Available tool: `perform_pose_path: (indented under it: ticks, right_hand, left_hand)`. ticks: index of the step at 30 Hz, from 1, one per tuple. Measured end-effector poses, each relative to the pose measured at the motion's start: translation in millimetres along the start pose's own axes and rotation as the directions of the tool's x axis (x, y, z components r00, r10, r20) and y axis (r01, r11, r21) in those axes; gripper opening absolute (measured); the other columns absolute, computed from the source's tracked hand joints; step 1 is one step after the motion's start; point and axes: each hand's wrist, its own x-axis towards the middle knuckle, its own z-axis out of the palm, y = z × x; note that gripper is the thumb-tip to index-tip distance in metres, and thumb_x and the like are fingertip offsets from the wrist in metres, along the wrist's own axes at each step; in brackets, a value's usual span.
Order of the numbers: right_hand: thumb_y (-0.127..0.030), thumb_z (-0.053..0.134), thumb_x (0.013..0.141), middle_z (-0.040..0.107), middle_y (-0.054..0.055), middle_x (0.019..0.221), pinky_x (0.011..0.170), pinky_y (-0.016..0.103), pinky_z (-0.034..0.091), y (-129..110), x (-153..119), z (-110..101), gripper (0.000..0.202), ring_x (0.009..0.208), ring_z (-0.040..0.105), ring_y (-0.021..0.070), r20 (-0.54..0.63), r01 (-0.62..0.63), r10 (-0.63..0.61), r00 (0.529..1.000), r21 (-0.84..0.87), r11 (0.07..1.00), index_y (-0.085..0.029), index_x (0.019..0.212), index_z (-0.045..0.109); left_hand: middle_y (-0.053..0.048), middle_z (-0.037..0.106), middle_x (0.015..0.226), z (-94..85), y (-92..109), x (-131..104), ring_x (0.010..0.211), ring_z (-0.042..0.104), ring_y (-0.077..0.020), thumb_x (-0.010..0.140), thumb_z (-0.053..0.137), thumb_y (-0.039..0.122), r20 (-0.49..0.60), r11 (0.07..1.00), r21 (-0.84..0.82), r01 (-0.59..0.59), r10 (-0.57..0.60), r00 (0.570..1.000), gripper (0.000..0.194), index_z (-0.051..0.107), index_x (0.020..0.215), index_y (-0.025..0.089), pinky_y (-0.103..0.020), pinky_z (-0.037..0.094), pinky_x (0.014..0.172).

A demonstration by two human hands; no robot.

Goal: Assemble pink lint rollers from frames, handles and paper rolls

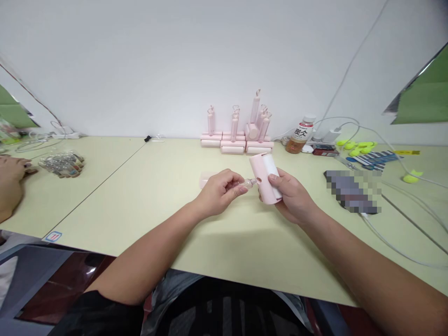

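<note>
My left hand (224,189) is closed in a pinch around a clear lint roller handle (248,183). Its narrow tip points at a small round hole in the side of a pink lint roller head (263,182); whether the two touch, I cannot tell. That head, a pink case with a white roll along one side, is gripped by my right hand (292,193), thumb on the white face. A pale pink translucent end shows past my left hand, partly hidden. Behind both hands, several assembled pink lint rollers (234,149) stand by the wall with handles upright.
Right of the rollers stands a drink bottle (300,135). A phone (352,191) with a white cable lies at the right, near yellow-green pieces (413,176) and blue strips (374,159). At the left are a clear-wrapped bundle (63,163) and another person's hand (12,182).
</note>
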Motion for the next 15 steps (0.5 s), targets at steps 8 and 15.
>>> perform_pose_path:
  ticks: [8,15]
  right_hand:
    - [-0.055,0.068,0.074,0.053,-0.002,0.070,0.051,0.027,0.035,-1.4,-1.1,3.0,0.040,0.057,0.045,0.0140,0.004,0.032,-0.032,0.999,-0.052,0.998,-0.021,0.090,0.054]
    - [-0.051,0.069,0.074,0.055,-0.001,0.074,0.052,0.027,0.037,0.0,-1.6,3.3,0.038,0.058,0.044,0.0132,-0.012,0.046,-0.047,0.999,-0.026,0.999,-0.021,0.092,0.055]
  left_hand:
    - [-0.003,0.061,0.077,0.1,1.0,-0.1,0.065,0.051,-0.0134,0.086,0.063,0.037,-0.004,1.000,-0.004,-0.015,0.015,1.000,0.017,0.072,0.088,0.022,-0.025,0.039,0.063]
    - [-0.004,0.062,0.078,-0.1,3.3,-0.2,0.065,0.051,-0.0132,0.087,0.062,0.037,0.001,0.999,0.022,-0.026,0.026,1.000,0.017,0.071,0.088,0.022,-0.025,0.040,0.062]
